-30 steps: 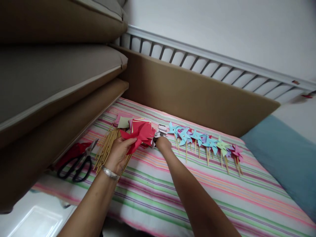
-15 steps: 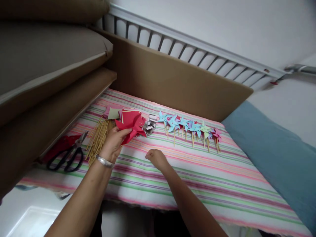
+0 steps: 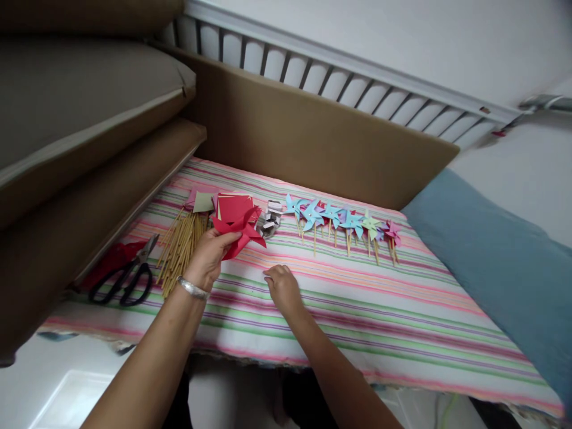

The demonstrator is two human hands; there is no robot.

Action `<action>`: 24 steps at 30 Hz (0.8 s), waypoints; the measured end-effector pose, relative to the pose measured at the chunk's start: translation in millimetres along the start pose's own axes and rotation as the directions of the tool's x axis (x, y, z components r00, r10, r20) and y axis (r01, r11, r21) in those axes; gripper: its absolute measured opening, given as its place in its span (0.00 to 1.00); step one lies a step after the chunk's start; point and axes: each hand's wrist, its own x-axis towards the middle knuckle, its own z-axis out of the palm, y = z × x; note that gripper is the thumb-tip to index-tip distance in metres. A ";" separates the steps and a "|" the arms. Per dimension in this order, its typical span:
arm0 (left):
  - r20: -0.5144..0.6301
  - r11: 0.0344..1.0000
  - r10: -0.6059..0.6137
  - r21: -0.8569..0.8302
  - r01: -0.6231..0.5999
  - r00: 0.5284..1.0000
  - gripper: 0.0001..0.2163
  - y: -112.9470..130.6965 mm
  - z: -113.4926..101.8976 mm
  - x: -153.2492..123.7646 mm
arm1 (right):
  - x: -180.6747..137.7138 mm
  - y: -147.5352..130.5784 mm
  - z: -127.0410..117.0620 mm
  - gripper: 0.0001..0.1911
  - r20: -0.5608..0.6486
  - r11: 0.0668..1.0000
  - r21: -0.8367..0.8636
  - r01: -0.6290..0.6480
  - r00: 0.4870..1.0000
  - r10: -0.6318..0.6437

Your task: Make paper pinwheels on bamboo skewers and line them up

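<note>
My left hand (image 3: 208, 256), with a silver bracelet at the wrist, holds a folded red paper pinwheel (image 3: 241, 229) above a striped cloth (image 3: 339, 298). My right hand (image 3: 280, 285) rests on the cloth a little to the right, fingers curled together; whether something small is pinched in them I cannot tell. Behind the red pinwheel lies a stack of coloured paper squares (image 3: 232, 205). A bundle of wooden sticks (image 3: 181, 247) lies just left of my left hand. A small pile of shiny pins (image 3: 269, 220) sits behind my right hand.
A row of several finished pinwheels on sticks (image 3: 344, 223) lies to the right. Black scissors (image 3: 125, 280) and a red cloth sit at the left edge. Brown cushions (image 3: 89, 107) stack on the left, a cardboard sheet (image 3: 313, 137) stands behind, a blue pillow (image 3: 500, 262) lies right.
My right hand drew back from the pin pile toward me and now rests on the cloth. My left hand kept hold of the red pinwheel. The view shifted slightly.
</note>
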 end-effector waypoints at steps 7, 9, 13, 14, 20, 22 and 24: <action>0.047 1.000 -0.023 0.005 0.023 0.999 0.11 -12.8 -1.6 7.1 | 21.4 -3.4 6.4 0.12 -0.001 0.995 -0.094 -0.022 1.000 0.022; 0.042 0.999 -0.037 0.014 0.036 0.998 0.10 -14.0 -2.4 9.3 | 24.9 -2.9 3.1 0.11 0.004 0.997 -0.077 -0.025 1.000 0.026; 0.036 0.999 -0.047 0.006 0.047 0.998 0.10 -9.8 -4.2 13.0 | 22.9 3.2 -10.7 0.11 -0.012 0.999 -0.012 -0.033 0.999 0.033; 0.029 0.999 -0.049 -0.003 0.049 0.998 0.10 -7.8 -4.5 13.5 | 20.2 5.2 -13.8 0.12 -0.025 0.999 -0.004 -0.035 0.999 0.035; 0.007 0.999 -0.046 -0.027 0.047 0.999 0.09 -2.1 -2.0 11.7 | 7.2 9.4 -10.6 0.13 -0.031 0.999 -0.030 0.025 0.999 -0.026; 0.021 0.999 -0.038 -0.028 0.038 0.999 0.11 -3.5 -0.4 9.9 | 10.1 7.6 -4.5 0.13 -0.010 0.998 -0.055 0.037 0.999 -0.037; 0.027 0.999 -0.030 -0.028 0.031 0.999 0.11 -5.2 0.5 8.2 | 16.0 5.5 0.6 0.13 0.007 0.996 -0.082 0.030 1.000 -0.029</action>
